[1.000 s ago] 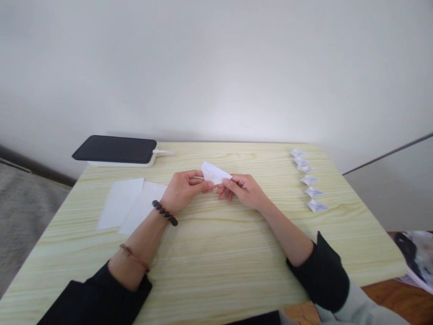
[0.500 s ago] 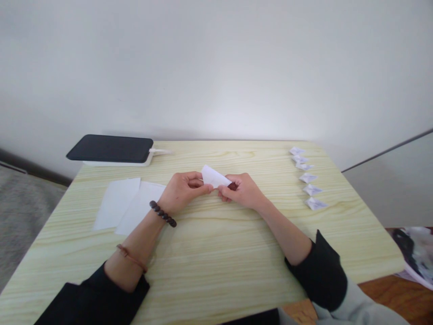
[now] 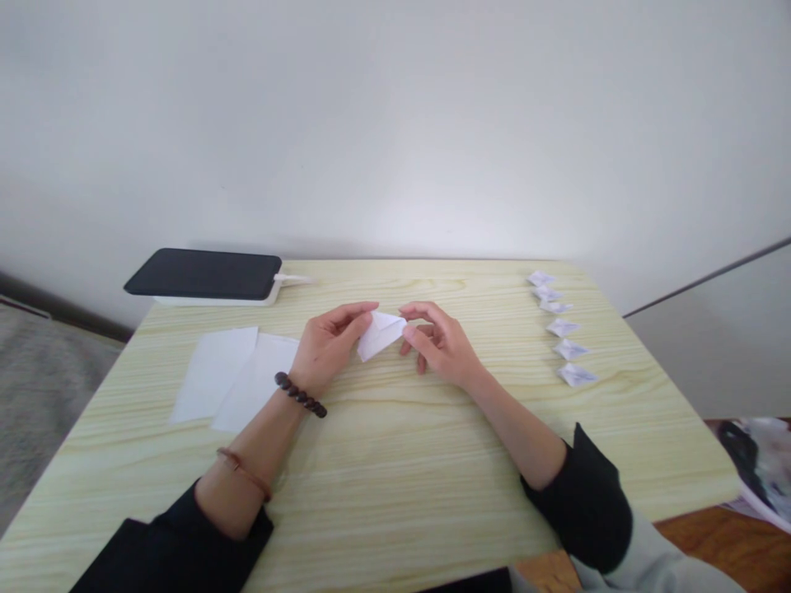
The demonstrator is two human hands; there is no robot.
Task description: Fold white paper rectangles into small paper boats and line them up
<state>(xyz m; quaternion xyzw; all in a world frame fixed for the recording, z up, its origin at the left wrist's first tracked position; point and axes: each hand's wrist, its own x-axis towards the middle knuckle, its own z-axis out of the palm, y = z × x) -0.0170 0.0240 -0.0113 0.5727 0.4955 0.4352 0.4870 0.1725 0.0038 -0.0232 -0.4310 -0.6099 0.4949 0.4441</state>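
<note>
Pinching a small, crisply creased piece of folded white paper (image 3: pixel 378 338) between thumb and fingers, my bare left hand (image 3: pixel 327 346) grips its left end. My bare right hand (image 3: pixel 446 350) has thumb and forefinger closed on the paper's narrow right tip, the other fingers curled loosely below. Between my two hands, the paper sits near the middle of the pale yellow-green, wood-grained table (image 3: pixel 395 469), flat-sided and angular, with fold lines across its face; I cannot tell whether it touches the surface.

To my left lie flat, smooth, straight-edged white paper sheets (image 3: pixel 213 375), overlapping and partly behind my wrist. Beyond them, a glossy black rounded rectangular slab (image 3: pixel 203 273) rests on a low white block (image 3: pixel 216 301), with a thin white cable (image 3: pixel 290 279) at its right end. On my right, six small pointed white folded-paper shapes (image 3: pixel 577 375) form a column. A bracelet of round dark beads (image 3: pixel 301 395) and a thin reddish-brown band (image 3: pixel 244 475) circle my left arm.
</note>
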